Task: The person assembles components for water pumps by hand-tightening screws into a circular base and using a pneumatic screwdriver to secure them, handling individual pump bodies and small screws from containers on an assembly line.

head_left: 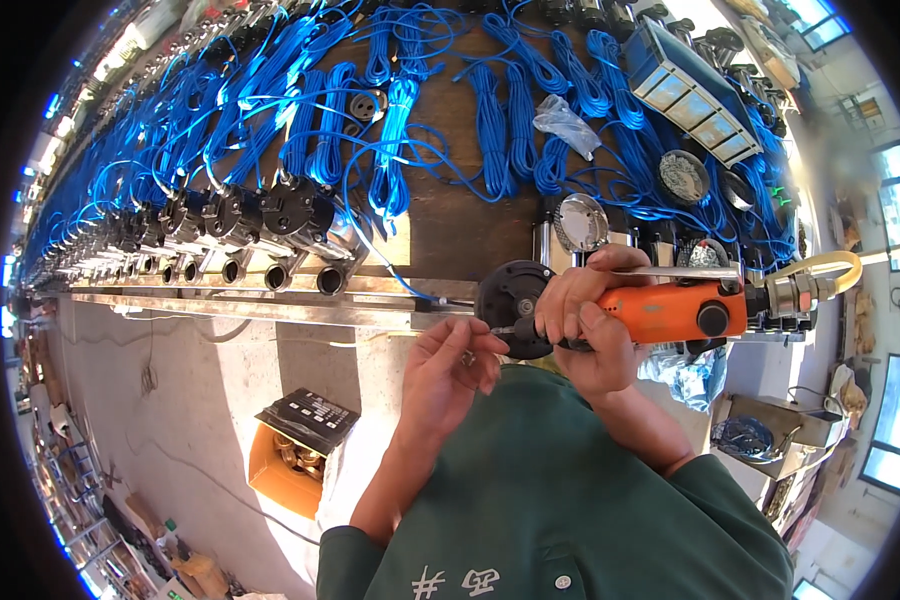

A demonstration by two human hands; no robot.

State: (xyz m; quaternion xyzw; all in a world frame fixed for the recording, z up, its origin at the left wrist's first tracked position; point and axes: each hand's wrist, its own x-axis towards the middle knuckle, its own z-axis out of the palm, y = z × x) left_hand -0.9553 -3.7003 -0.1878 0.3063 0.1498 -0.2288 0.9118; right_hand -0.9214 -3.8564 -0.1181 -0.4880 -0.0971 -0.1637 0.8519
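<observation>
My right hand (595,325) is wrapped round an orange air screwdriver (660,312), which lies sideways with its bit toward my left. A metal lever runs along the tool's upper side. My left hand (448,365) has thumb and fingers pinched together at the end of the bit; whatever small thing they hold is too small to make out. Just behind the bit sits a round black housing (512,282) at the bench's front edge. A blue cable (395,275) runs toward it, ending in thin wires beside it.
Bundles of blue cable (490,130) cover much of the brown bench (450,235). A row of black-capped metal pump bodies (295,215) lines the left edge. Dishes of small metal parts (682,177) and a blue crate (692,95) stand right. An open carton (280,470) sits below left.
</observation>
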